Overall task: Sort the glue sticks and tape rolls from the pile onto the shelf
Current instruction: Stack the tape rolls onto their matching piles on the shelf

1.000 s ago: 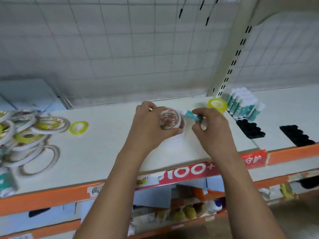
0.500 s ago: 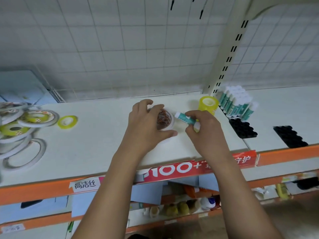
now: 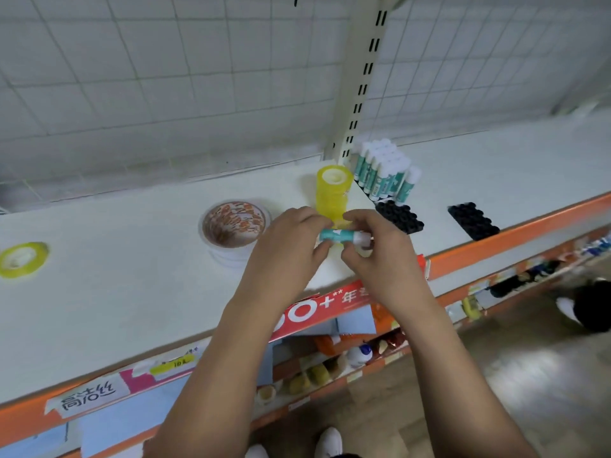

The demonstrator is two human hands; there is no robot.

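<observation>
I see glue stick (image 3: 340, 235) held level over shelf (image 3: 132, 292) front edge, both ends covered: left hand (image 3: 291, 246) pinches teal end, right hand (image 3: 373, 256) grips white cap. Yellow tape stack (image 3: 332, 188) just behind, base hidden by knuckles. Label unreadable.

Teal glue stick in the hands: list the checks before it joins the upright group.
1. Teal-and-white glue stick pinched by left hand and right hand: ok.
2. Stick turned upright: not ok, it lies sideways.
3. Cap seated: cannot tell.
4. Black studded holder before the upright white-capped glue sticks has bare room: ok.
5. Tall yellow tape stack clear of the hands: not ok, just behind them.
</observation>
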